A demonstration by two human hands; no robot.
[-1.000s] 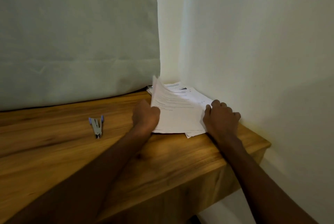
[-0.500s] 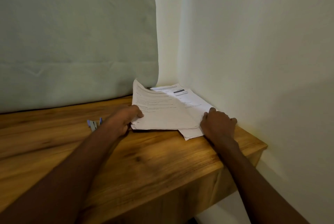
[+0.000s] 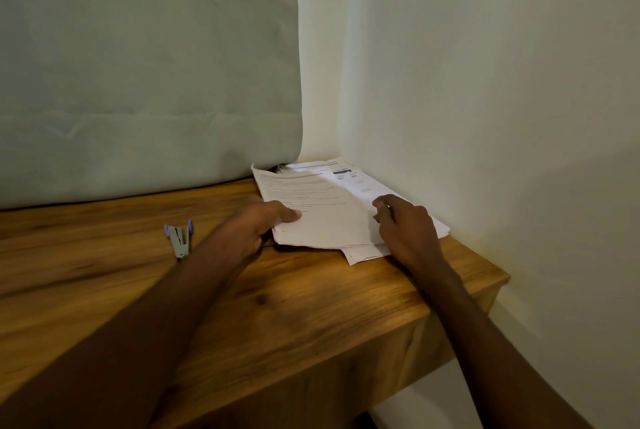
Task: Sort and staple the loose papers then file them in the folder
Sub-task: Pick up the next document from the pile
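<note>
papers (image 3: 322,214): light, limp, slide apart, uneven | left hand (image 3: 256,228) pinches left edge | right hand (image 3: 405,228) curled atop, grip unclear | grasp both sides

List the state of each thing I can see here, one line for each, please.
Papers: loose stack, uneven, lying in the table corner.
Left hand: grips the stack's left edge, thumb on top.
Right hand: fingers curled on the stack's right side.
Stapler: lying on the table, untouched.
</note>
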